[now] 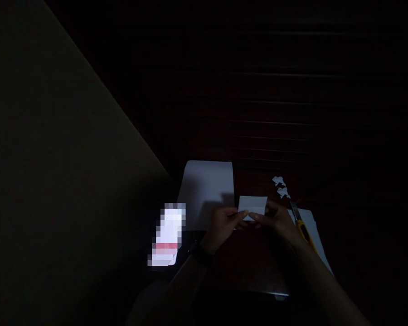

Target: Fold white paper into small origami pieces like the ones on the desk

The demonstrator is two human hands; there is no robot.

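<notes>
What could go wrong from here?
The yellow-handled cutter lies beside the right hand with its blade apparently out, so a sideways reach might nick the fingers or forearm.

Light is very dim, so a crease in the small paper, held by the right hand and the left hand, could end up crooked.

The folded paper pieces sit near the blade tip; moving the cutter may snag or scatter them.

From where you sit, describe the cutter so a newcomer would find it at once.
On the dark table, look right of the right hand to a white sheet. The cutter slants across it, its yellow handle setting it apart from the white folded pieces by its blade.
</notes>
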